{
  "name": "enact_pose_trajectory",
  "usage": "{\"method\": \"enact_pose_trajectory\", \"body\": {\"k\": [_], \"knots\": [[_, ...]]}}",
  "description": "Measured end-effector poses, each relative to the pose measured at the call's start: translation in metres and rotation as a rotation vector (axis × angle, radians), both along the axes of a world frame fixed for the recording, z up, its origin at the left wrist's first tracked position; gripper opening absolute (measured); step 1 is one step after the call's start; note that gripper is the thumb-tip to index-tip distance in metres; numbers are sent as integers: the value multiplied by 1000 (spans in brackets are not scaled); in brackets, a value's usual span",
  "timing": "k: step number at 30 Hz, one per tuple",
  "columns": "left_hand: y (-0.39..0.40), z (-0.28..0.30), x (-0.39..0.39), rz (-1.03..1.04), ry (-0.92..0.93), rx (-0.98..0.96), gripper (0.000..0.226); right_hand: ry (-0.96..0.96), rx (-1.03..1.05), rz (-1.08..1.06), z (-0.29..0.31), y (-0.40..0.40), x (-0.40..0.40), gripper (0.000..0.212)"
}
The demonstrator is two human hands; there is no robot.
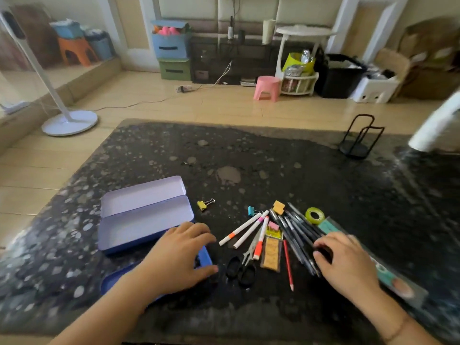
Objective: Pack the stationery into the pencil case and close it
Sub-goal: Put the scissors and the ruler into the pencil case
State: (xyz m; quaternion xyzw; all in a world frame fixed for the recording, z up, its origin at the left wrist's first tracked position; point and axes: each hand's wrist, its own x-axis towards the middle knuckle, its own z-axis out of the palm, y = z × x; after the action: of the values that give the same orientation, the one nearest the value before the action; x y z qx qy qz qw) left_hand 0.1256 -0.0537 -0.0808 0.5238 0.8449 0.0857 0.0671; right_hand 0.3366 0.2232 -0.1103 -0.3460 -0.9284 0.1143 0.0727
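We have the case (145, 215) lying open and empty on the surface (249, 150), to the left of the stationery, its two purple halves flat and facing up so that things can be dropped straight in. A second, darker blue tray (205, 257) sits just in front of it, mostly under our left hand (184, 255); we cannot tell whether it is an insert or a separate lid.

The left hand rests there with its fingers spread and relaxed, a wide grip holding nothing, probably steadying the tray while the other hand works.

Our right hand (346, 260) is on the near ends of the dark pens (296, 230), fingers curled over the bundle, a narrow grip that seems to be gathering them; it is blurred, so we cannot say the pens are off the surface. Taking them as one bunch would save several trips.

The rest lies fanned beside them: three white markers (246, 230), scissors (245, 263), a red pencil (288, 267), a sticker pack (271, 250), two binder clips (205, 204), an eraser (278, 207), a tape roll (315, 215) and a ruler (388, 272) under the right wrist.

Nothing is packed yet, so we judge the task barely begun; the long ruler may need fitting on the diagonal, or first.
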Motion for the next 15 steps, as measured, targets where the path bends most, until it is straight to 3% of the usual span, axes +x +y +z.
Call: {"method": "enact_pose_trajectory", "body": {"k": [5, 9, 12, 15], "knots": [[69, 8, 26, 14, -19, 2, 35, 101, -42, -53, 8, 21, -2, 11], [99, 3, 56, 7, 80, -347, 60, 125, -92, 28, 10, 14, 3, 16], [104, -3, 72, 62, 108, -398, 76, 159, -111, 124, 8, 0, 9, 21], [105, -1, 79, 136, 11, -346, 65, 183, -134, 186, 7, -9, 12, 22]]}}
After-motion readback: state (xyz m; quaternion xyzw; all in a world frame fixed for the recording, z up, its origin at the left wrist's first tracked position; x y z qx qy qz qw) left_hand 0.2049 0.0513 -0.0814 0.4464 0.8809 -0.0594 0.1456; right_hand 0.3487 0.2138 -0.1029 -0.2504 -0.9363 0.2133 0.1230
